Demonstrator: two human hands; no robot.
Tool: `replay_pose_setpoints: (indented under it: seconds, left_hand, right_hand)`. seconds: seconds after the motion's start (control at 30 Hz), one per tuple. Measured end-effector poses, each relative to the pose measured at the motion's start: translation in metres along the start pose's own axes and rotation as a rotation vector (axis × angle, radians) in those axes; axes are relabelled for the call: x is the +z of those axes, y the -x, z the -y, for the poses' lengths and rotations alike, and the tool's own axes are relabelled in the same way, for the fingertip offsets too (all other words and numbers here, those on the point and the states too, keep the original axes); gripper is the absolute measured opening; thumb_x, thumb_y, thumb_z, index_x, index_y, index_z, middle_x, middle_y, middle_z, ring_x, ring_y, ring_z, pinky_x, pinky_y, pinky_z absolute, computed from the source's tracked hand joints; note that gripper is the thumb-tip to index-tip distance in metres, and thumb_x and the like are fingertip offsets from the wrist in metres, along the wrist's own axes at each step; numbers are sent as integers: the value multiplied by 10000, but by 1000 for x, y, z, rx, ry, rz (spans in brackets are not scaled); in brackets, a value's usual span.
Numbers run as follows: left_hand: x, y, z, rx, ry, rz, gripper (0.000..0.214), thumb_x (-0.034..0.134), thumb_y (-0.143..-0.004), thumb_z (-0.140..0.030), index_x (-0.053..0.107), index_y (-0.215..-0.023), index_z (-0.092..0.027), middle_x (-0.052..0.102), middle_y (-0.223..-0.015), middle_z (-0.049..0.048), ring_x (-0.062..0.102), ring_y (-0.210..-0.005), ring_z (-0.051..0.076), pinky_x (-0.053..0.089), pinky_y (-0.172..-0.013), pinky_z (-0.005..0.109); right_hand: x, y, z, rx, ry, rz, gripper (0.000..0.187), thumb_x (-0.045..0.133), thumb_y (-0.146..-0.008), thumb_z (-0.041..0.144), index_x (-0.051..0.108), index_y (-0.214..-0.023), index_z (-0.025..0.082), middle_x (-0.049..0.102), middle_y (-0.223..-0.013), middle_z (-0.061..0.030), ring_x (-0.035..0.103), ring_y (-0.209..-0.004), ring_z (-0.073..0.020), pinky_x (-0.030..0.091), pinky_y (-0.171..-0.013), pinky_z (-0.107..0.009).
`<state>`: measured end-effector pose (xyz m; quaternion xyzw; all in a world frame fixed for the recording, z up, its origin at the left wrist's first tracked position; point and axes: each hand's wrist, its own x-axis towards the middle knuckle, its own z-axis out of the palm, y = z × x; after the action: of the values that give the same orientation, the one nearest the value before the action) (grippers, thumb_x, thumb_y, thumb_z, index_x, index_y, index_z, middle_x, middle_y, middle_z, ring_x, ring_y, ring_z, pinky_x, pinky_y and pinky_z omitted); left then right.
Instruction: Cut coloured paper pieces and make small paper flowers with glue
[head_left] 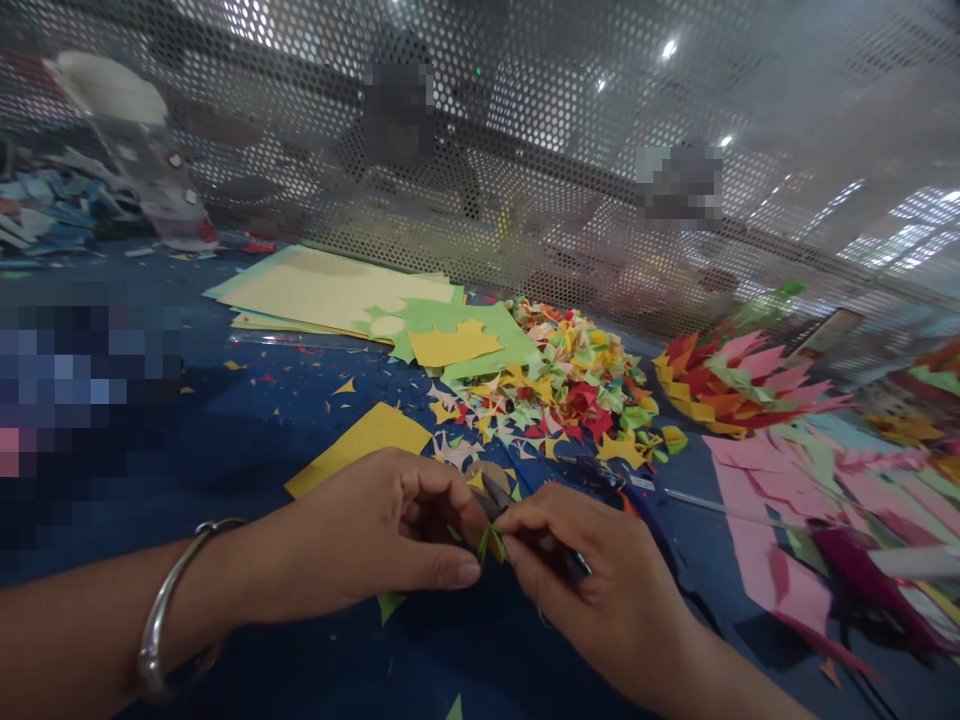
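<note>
As seen in the head view, where the right hand [607, 580] pinches a small folded green paper piece [491, 545] above the dark blue worktop [420, 660], the left hand [352, 530] curls thumb and fingers beside it; whether these also grip cannot be told. Upper left: a clear vessel [161, 185], white at its mouth, pinkish at its base, its markings too blurred to read. Beyond the hands, a heap of colored paper pieces [570, 370] lies loose, near a yellow sheet [367, 445].

Left grip [356, 530] and right grip [604, 570] nearly meet — fingers [450, 490] curled, right fingertips [517, 517] pinched — forearms [82, 620] slanting inward.
</note>
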<state>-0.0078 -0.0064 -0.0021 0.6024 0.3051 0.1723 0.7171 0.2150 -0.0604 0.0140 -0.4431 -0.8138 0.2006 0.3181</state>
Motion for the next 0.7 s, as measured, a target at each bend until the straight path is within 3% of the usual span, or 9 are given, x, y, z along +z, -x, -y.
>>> replay_pose_setpoints:
  seconds: [0.33,0.53,0.7]
  left_hand:
    - [0,0,-3,20,-52,-25,139,725,-812,-273,731,-911,-175,714,-817,10,608,-723,122,484,-700,233]
    - [10,0,2,54,-212,-178,103,652,-835,-240,724,-851,-168,652,-744,-7,545,-677,120,425,-627,226]
    - [13,-3,2,93,-240,-264,103,647,-819,-245,717,-796,-172,663,-784,0,571,-731,139,438,-668,243]
  right_hand:
    - [-1,2,-1,16,4,25,120,581,-919,123,687,-917,180,622,-737,19,567,-585,-95,443,-557,-217]
    - [2,2,-4,8,39,28,120,589,-907,114,678,-940,188,634,-763,15,580,-604,-98,445,-573,-214]
    - [2,1,-2,-1,63,20,132,584,-890,93,671,-908,191,642,-754,14,577,-595,-101,437,-565,-219]
